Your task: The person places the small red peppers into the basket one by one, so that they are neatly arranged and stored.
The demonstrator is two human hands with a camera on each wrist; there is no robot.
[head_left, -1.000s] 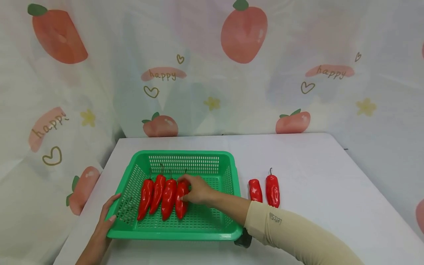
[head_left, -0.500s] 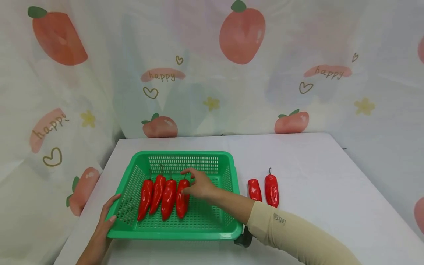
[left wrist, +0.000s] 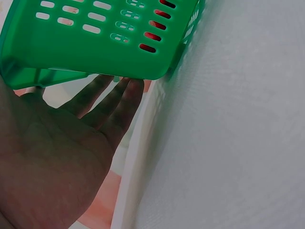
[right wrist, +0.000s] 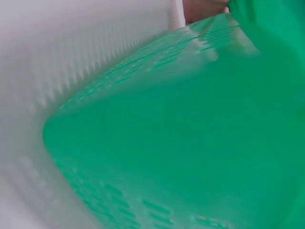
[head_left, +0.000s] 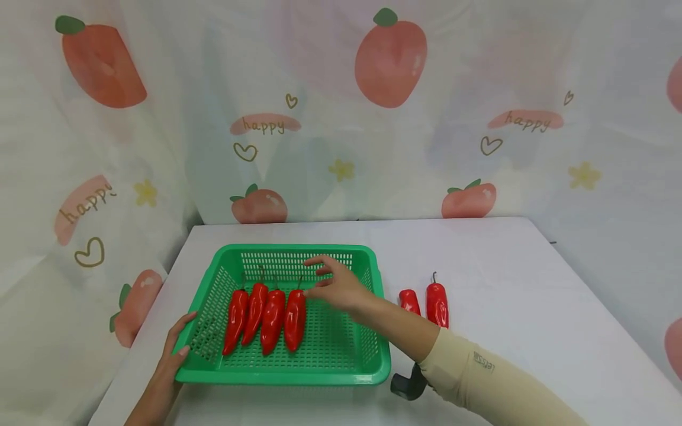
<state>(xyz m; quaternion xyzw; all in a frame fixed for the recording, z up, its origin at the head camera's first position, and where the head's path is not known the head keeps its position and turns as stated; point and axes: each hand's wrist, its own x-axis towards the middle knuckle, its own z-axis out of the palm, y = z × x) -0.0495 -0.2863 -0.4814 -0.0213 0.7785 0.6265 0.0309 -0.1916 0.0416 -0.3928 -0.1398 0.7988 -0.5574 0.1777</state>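
Several red chili peppers (head_left: 273, 322) lie side by side, stems to the back, in the left and middle part of a green perforated plastic basket (head_left: 282, 377). My left hand (head_left: 169, 352) grips the basket's left rim near its front corner; in the left wrist view, the fingers (left wrist: 126, 107) reach under the edge of the basket (left wrist: 95, 59). Over the right half of the basket is my right hand (head_left: 338, 287), holding nothing, with fingers spread and its thumb beside the rightmost pepper (head_left: 295, 319). The right wrist view shows mostly blurred basket wall (right wrist: 167, 119).
Two more red chili peppers lie on the white table (head_left: 490, 272) right of the basket: a nearer-to-basket pepper (head_left: 409, 300) and a farther pepper (head_left: 437, 302). The right forearm partly covers them. A fruit-printed curtain (head_left: 341, 136) stands behind the table. A black wrist device (head_left: 409, 384) hangs below the sleeve.
My right hand has let go of the rightmost pepper in the basket and moved up and to the right, its fingers spreading. The left hand has stayed on the rim.
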